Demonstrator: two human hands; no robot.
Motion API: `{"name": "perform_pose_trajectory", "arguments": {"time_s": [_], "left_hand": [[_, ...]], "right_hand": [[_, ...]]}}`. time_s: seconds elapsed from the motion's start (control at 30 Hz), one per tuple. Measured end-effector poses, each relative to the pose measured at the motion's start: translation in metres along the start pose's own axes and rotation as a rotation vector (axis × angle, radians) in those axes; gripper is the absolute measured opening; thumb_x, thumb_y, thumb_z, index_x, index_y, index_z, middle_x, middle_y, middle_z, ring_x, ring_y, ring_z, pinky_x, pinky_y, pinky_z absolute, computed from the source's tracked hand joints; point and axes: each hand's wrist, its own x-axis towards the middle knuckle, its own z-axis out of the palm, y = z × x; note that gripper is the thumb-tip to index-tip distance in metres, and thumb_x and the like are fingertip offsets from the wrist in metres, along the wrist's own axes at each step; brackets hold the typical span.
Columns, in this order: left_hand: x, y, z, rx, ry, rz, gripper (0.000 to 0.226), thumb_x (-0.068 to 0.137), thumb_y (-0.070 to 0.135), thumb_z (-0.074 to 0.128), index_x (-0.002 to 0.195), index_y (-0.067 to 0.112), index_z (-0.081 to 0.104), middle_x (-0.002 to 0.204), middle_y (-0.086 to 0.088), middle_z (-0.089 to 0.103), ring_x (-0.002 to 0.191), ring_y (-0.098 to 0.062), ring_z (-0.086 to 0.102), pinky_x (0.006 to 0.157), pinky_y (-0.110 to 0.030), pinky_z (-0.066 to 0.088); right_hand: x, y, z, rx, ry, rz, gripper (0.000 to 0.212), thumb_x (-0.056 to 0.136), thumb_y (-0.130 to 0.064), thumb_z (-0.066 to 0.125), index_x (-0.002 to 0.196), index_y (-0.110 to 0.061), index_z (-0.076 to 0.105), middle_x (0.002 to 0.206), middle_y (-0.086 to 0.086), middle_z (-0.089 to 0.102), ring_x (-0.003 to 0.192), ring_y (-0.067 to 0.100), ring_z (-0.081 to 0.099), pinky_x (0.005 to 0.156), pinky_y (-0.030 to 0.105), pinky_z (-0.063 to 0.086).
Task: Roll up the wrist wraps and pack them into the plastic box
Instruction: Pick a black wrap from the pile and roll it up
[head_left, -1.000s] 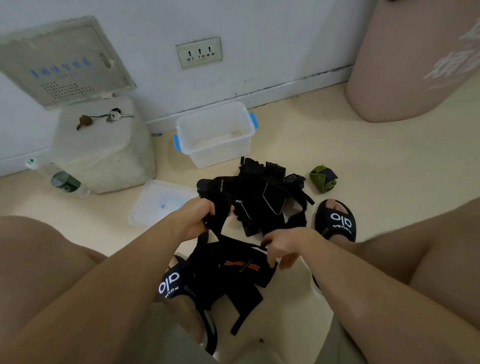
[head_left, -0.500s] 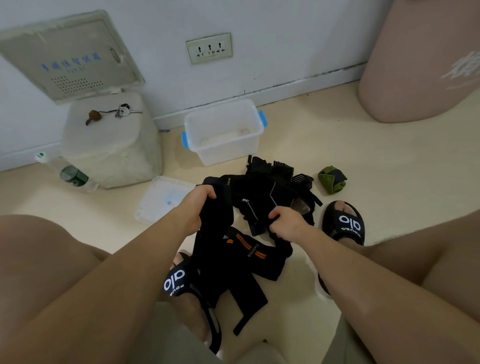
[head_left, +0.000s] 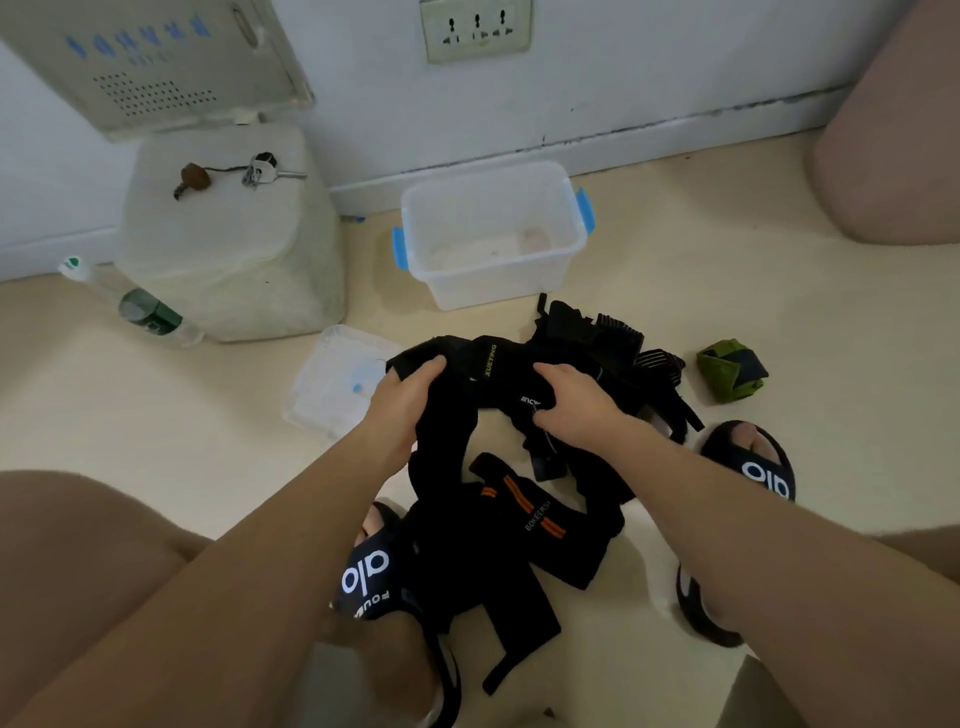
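Observation:
A black wrist wrap with yellow lettering stretches between my two hands above the floor. My left hand grips its left end, and my right hand grips it near a white logo. Its long tail hangs down between my feet. Another black wrap with orange stripes lies on the floor below. A heap of black gloves and wraps sits behind my right hand. The clear plastic box with blue latches stands open near the wall.
The box's clear lid lies on the floor left of my hands. A green rolled wrap lies to the right. A white block with keys, a bottle and a pink bin stand around. My sandalled feet flank the pile.
My right hand rose from the orange-striped wrap and took hold of the wrap that my left hand holds. Both hands have lifted it further from me.

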Motion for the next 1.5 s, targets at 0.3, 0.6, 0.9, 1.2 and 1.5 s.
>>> {"name": "perform_pose_trajectory", "arguments": {"time_s": [0.3, 0.6, 0.9, 1.2, 1.5], "left_hand": [[0.048, 0.009, -0.019, 0.125, 0.078, 0.062, 0.020, 0.103, 0.026, 0.058, 0.121, 0.034, 0.058, 0.116, 0.004, 0.068, 0.110, -0.019, 0.065, 0.101, -0.040, 0.053], [0.054, 0.024, -0.022, 0.097, 0.055, 0.088, 0.050, 0.096, 0.004, 0.062, 0.140, 0.024, 0.050, 0.123, -0.002, 0.066, 0.114, -0.026, 0.065, 0.100, -0.047, 0.056], [-0.006, 0.055, 0.002, 0.011, 0.015, 0.255, 0.029, 0.095, 0.008, 0.065, 0.120, 0.020, 0.059, 0.112, -0.004, 0.071, 0.102, -0.022, 0.071, 0.081, -0.033, 0.061], [-0.087, 0.087, 0.007, 0.181, 0.012, 0.533, 0.070, 0.084, -0.001, 0.069, 0.137, 0.032, 0.036, 0.125, -0.011, 0.065, 0.105, -0.027, 0.071, 0.090, -0.045, 0.061], [-0.168, 0.138, 0.009, 0.400, -0.021, 0.493, 0.014, 0.097, 0.005, 0.057, 0.097, 0.012, 0.069, 0.092, -0.007, 0.064, 0.087, -0.021, 0.061, 0.069, -0.028, 0.050]], "right_hand": [[0.074, -0.020, -0.002, -0.650, 0.020, -0.067, 0.078, 0.096, -0.032, 0.059, 0.161, -0.013, 0.020, 0.162, 0.020, 0.031, 0.153, 0.038, 0.019, 0.126, 0.050, 0.014], [0.076, -0.021, -0.008, -0.402, 0.003, -0.032, 0.011, 0.096, -0.019, 0.055, 0.102, -0.011, 0.060, 0.094, 0.003, 0.063, 0.095, 0.027, 0.063, 0.078, 0.034, 0.044], [0.017, -0.061, -0.111, 0.165, 0.371, 0.011, 0.023, 0.091, -0.008, 0.055, 0.112, -0.010, 0.066, 0.108, 0.011, 0.068, 0.101, 0.029, 0.063, 0.080, 0.032, 0.047], [-0.070, -0.122, -0.182, 0.734, 0.401, -0.054, 0.003, 0.087, -0.011, 0.063, 0.087, -0.013, 0.064, 0.088, 0.006, 0.063, 0.085, 0.023, 0.064, 0.076, 0.034, 0.051], [-0.172, -0.156, -0.217, 1.006, 0.120, -0.364, 0.010, 0.100, -0.014, 0.055, 0.094, -0.011, 0.064, 0.079, 0.003, 0.072, 0.067, 0.016, 0.072, 0.058, 0.025, 0.054]]}}
